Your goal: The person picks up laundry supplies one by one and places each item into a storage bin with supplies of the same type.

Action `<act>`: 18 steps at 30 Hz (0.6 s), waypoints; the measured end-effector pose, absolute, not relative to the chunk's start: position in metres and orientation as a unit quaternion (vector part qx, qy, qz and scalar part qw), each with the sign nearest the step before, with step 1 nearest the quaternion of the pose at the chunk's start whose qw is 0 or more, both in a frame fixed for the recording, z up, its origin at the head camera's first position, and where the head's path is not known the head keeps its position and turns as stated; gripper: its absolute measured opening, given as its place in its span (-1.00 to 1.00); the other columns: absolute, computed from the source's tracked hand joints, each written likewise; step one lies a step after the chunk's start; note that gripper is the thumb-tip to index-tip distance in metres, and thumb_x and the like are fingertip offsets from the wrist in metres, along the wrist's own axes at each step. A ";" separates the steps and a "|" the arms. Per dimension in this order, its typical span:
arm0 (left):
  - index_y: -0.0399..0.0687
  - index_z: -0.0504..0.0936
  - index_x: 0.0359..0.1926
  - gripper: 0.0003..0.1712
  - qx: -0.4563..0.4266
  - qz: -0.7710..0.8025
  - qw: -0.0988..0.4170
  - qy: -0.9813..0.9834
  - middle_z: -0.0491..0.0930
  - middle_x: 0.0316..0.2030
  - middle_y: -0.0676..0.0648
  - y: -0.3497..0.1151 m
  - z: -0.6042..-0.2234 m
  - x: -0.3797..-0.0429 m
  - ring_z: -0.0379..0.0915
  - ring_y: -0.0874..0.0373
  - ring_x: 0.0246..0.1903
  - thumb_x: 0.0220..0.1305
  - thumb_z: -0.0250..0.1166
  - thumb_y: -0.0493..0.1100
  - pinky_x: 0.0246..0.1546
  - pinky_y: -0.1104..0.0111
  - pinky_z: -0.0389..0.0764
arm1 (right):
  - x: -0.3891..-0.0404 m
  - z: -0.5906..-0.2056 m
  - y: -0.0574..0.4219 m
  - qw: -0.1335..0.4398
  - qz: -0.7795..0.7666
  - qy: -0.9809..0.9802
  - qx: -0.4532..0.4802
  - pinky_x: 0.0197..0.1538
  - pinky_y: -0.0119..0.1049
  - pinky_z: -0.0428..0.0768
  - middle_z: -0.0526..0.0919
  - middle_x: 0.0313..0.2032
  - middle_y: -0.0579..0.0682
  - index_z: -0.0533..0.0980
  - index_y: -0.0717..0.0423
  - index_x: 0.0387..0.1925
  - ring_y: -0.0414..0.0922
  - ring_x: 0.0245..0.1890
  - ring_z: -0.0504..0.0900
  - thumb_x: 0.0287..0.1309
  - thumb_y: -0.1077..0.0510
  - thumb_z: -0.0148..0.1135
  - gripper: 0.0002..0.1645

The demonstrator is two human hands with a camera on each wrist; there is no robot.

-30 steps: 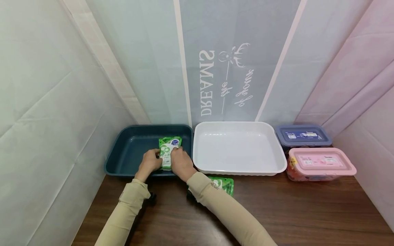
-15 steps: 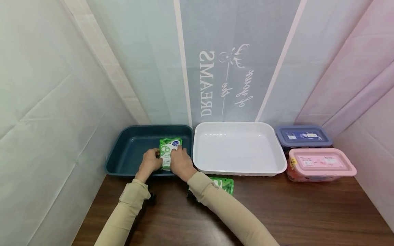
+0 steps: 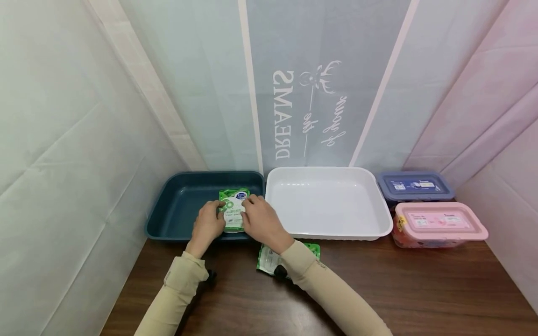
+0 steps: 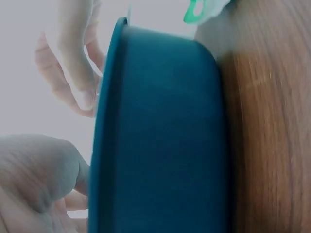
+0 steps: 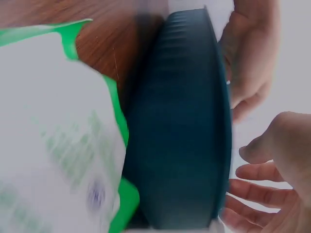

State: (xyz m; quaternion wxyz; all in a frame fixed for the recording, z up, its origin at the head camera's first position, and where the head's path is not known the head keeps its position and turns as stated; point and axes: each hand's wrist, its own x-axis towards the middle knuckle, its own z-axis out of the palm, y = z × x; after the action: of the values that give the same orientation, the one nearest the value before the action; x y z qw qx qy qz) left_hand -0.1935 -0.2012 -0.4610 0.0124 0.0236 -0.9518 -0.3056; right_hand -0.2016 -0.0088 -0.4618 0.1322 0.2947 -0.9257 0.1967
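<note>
One green-and-white packet [image 3: 233,217], with a blue badge near its top, in the right-hand front part of a dark teal tray [image 3: 178,205]; whether it lies flat or leans on the front wall cannot be told. Two hands, in beige sleeves [image 3: 334,294]: the left hand [image 3: 208,222] at the packet's left edge, its grip, if any, impossible to tell; the right hand [image 3: 265,222] at the right edge, fingers loose and spread, thumb apart, clasping nothing. One second green-and-white packet [image 3: 267,259], on a brown wood-grain desk [image 3: 391,289] in front of the trays, partly covered by the right forearm. One white tray [image 3: 328,203], immediately right of the teal one. Two lidded boxes at far right: one blue [image 3: 414,186], set behind; one pink [image 3: 445,223], nearer the person. One pale cloth backdrop [image 3: 214,84], bearing the reversed lettering "DREAMS".
</note>
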 end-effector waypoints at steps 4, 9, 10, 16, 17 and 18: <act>-0.18 0.62 0.34 -0.60 0.004 -0.311 0.048 -0.949 0.58 0.21 -0.26 -0.193 -0.457 -0.181 0.56 -0.07 -0.22 0.58 0.18 -0.27 -0.41 0.16 0.52 | -0.191 -0.457 0.013 0.153 0.226 -0.914 0.301 0.02 -0.13 0.71 0.69 -0.01 0.11 0.68 0.22 0.09 0.03 -0.06 0.66 0.51 0.14 0.28 -0.71; -0.19 0.65 0.30 -0.61 -0.024 -0.318 0.100 -0.943 0.60 0.22 -0.25 -0.187 -0.456 -0.168 0.61 -0.18 0.03 0.54 0.25 -0.28 -0.20 0.00 0.65 | -0.177 -0.456 0.037 0.131 0.271 -0.907 0.294 0.09 -0.11 0.73 0.71 0.02 0.09 0.68 0.22 0.13 0.03 0.02 0.68 0.50 0.12 0.29 -0.68; -0.19 0.66 0.29 -0.62 -0.030 -0.322 0.111 -0.940 0.60 0.22 -0.24 -0.186 -0.456 -0.166 0.61 -0.19 0.05 0.52 0.27 -0.28 -0.16 -0.02 0.67 | -0.174 -0.457 0.042 0.120 0.287 -0.905 0.290 0.10 -0.10 0.72 0.71 0.03 0.08 0.68 0.22 0.13 0.02 0.04 0.68 0.51 0.11 0.29 -0.68; -0.16 0.70 0.20 -0.66 -0.065 -0.351 0.174 -0.918 0.64 0.16 -0.23 -0.179 -0.464 -0.152 0.63 -0.22 0.01 0.44 0.37 -0.30 -0.14 -0.08 0.66 | -0.155 -0.463 0.067 0.057 0.391 -0.879 0.267 0.14 -0.06 0.73 0.75 0.04 0.03 0.70 0.17 0.11 -0.01 0.09 0.73 0.50 0.12 0.30 -0.71; -0.16 0.70 0.18 -0.66 -0.069 -0.355 0.182 -0.914 0.64 0.14 -0.23 -0.178 -0.466 -0.150 0.62 -0.22 -0.01 0.43 0.38 -0.30 -0.14 -0.07 0.66 | -0.152 -0.464 0.070 0.058 0.397 -0.876 0.267 0.12 -0.05 0.73 0.76 0.03 0.03 0.71 0.17 0.09 -0.01 0.08 0.73 0.49 0.14 0.31 -0.73; -0.14 0.71 0.16 -0.67 -0.074 -0.358 0.189 -0.911 0.64 0.13 -0.22 -0.176 -0.468 -0.147 0.62 -0.21 -0.04 0.42 0.40 -0.30 -0.15 -0.06 0.65 | -0.148 -0.467 0.073 0.067 0.396 -0.876 0.268 0.10 -0.07 0.73 0.76 0.02 0.03 0.71 0.17 0.08 -0.02 0.06 0.73 0.48 0.15 0.33 -0.74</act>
State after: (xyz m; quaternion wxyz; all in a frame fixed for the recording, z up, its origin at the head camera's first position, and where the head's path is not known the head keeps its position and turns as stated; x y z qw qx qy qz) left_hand -0.1467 -0.1757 -0.4680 0.1892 -0.0738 -0.9114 -0.3578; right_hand -0.1481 0.0730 -0.4670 0.0667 0.2676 -0.8759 0.3958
